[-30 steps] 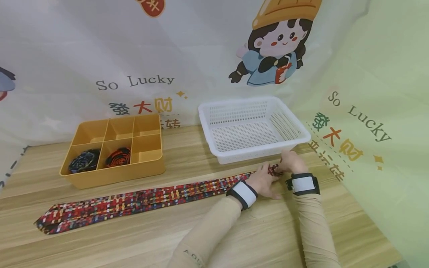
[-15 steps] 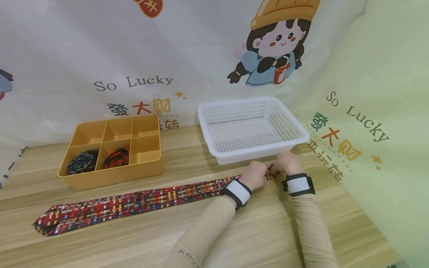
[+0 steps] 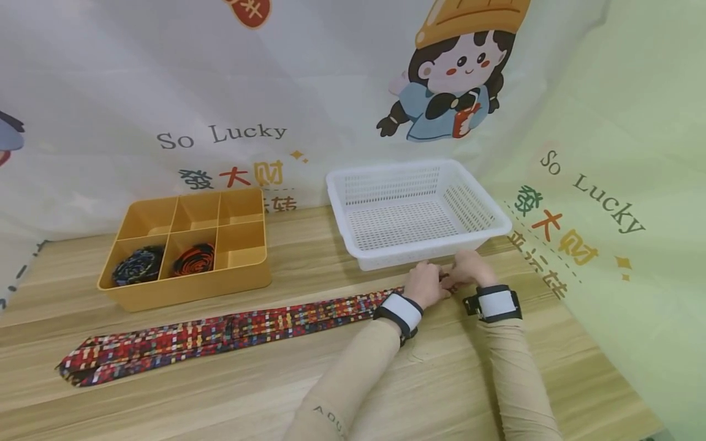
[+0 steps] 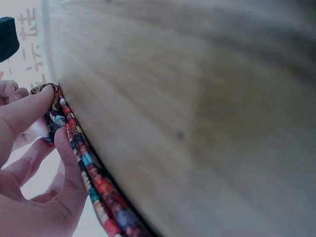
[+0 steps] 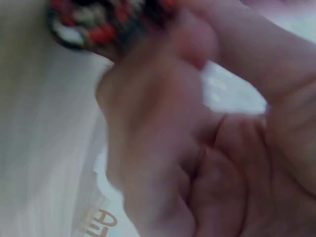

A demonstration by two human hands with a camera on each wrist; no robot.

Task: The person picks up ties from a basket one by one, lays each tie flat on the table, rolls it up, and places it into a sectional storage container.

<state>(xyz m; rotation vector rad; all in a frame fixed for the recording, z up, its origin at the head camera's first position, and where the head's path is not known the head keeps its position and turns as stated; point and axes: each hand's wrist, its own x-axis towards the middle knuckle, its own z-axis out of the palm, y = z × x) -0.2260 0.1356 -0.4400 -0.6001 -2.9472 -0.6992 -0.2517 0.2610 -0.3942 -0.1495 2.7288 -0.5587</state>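
Observation:
A necktie (image 3: 259, 324) in a red multicoloured check lies lengthwise across the wooden table, its wide end at the far left. Its narrow end is rolled into a small coil (image 4: 55, 116), mostly covered by the fingers in the head view. My left hand (image 3: 425, 283) pinches the coil between thumb and fingers, with the flat strip running away beneath. From the other side my right hand (image 3: 470, 269) grips the same coil with thumb and bent forefinger; in the right wrist view part of the patterned roll (image 5: 98, 22) shows at the fingertips, blurred.
A white perforated basket (image 3: 436, 250) stands just behind the hands. At back left is a yellow divided box (image 3: 187, 294); two front compartments hold a dark blue rolled tie (image 3: 139, 265) and an orange-black rolled tie (image 3: 194, 260). A printed cloth hangs behind and right.
My left hand, spread over the tie a second ago, has drawn its fingers in around the coil. The right hand stays at the coil, slightly further left. The tie's wide end lies as before.

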